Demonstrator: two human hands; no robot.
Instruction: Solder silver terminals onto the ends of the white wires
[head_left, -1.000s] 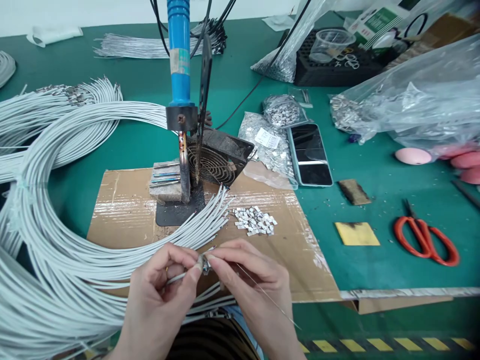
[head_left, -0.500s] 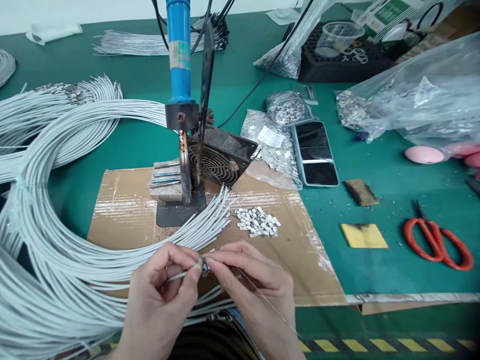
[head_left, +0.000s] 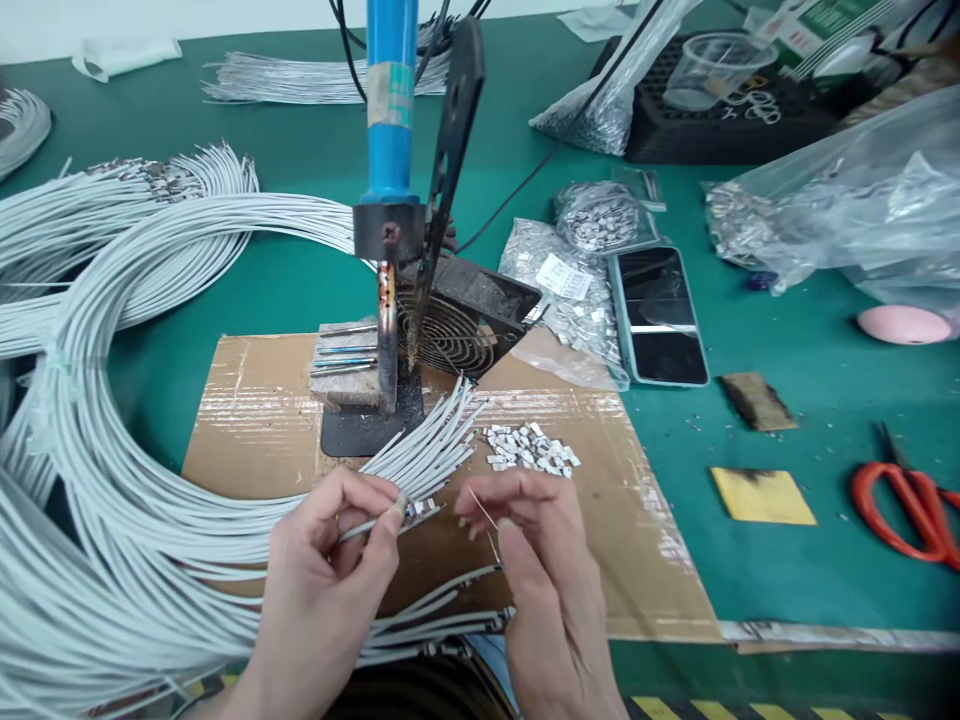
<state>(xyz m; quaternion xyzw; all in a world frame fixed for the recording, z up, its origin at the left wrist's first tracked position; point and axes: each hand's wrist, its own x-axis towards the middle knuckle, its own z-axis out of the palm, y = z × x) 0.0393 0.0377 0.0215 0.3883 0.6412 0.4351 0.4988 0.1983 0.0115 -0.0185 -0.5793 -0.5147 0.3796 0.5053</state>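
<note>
My left hand (head_left: 334,565) pinches a white cable (head_left: 360,530) near its end, thumb against index finger. Just past the fingertips, a small metal terminal (head_left: 421,508) shows on that cable. To the right, my right hand (head_left: 555,570) is curled with a thin solder wire (head_left: 482,507) running out by the thumb; its exact grip is partly hidden. A gap separates the wire from the terminal. Behind both hands lie the cable bundle's cut ends (head_left: 442,435) and a pile of small metal terminals (head_left: 531,450). Several cables with fitted ends (head_left: 480,620) pass below the hands.
A blue-handled soldering iron (head_left: 390,150) stands tip down before a small fan (head_left: 457,325). Cardboard (head_left: 622,540) covers the green table. A phone (head_left: 662,315), bagged parts (head_left: 570,290), a yellow sponge (head_left: 761,495) and red scissors (head_left: 904,510) lie right. Coiled cables (head_left: 82,420) fill the left.
My right hand has drawn back to the right from the terminal, and its fingers have loosened. The left hand keeps its pinch on the cable. The view has shifted slightly.
</note>
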